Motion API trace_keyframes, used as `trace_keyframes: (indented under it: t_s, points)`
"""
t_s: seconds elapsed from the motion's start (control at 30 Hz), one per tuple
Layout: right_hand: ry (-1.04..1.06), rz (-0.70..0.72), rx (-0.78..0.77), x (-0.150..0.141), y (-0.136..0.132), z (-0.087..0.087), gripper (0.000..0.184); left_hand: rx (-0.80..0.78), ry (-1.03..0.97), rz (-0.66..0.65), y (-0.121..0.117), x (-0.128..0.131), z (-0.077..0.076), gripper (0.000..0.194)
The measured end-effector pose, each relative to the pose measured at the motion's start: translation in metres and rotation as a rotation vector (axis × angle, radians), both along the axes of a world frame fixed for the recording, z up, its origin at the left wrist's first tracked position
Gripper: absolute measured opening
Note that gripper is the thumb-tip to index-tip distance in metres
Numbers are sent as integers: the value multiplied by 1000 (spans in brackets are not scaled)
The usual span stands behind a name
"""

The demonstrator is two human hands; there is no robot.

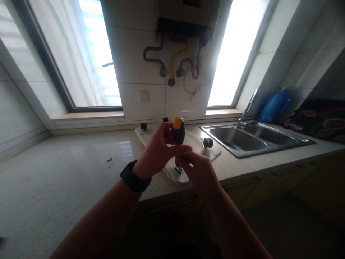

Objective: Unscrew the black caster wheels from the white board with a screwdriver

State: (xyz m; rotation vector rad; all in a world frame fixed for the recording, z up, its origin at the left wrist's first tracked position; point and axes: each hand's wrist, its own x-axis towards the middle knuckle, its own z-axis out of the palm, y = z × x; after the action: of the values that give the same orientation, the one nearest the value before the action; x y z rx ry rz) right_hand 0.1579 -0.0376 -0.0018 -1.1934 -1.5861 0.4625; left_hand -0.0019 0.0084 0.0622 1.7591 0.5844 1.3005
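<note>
A screwdriver with a black and orange handle (178,130) stands roughly upright, and my left hand (157,147) is closed around that handle. Just below, my right hand (198,169) pinches with its fingertips near the screwdriver's lower end and a caster (178,168). The fingers hide the screwdriver's tip and most of that caster. Beneath both hands lies a white plastic board or lid (192,140), turned so its casters point up. Other black casters show on it: one at the right (207,143), one at the far left (143,126) and one at the back (165,119).
Small dark screws (109,159) lie on the speckled countertop (81,172) to the left. A double steel sink (237,140) with a faucet (246,108) is at the right, a blue jug (275,106) behind it. The counter's front edge runs under my forearms.
</note>
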Motion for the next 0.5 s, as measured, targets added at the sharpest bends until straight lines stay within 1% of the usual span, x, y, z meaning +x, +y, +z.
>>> trace_keyframes:
  t_s: [0.1, 0.13, 0.17, 0.23, 0.33, 0.4, 0.5]
  points:
    - [-12, 18, -15, 2, 2, -1, 19, -23, -58, -235, -3, -4, 5, 41]
    - [-11, 25, -20, 3, 2, -1, 21, -44, -80, -285, -4, -5, 6, 36]
    - [-12, 30, -24, 3, 1, -1, 22, -60, -98, -307, -3, -5, 6, 33]
    - [-27, 33, -26, 4, 0, 1, 22, -58, -131, -297, -1, -3, 3, 32]
    - [-65, 28, -23, 4, -3, 4, 20, -42, -180, -219, 3, 2, -3, 36]
    - [-64, 26, -20, 4, -4, 5, 19, -50, -190, -150, 3, 5, -6, 45]
    - [-32, 34, -11, 5, -3, 4, 17, -47, -146, -67, -1, 5, -5, 56]
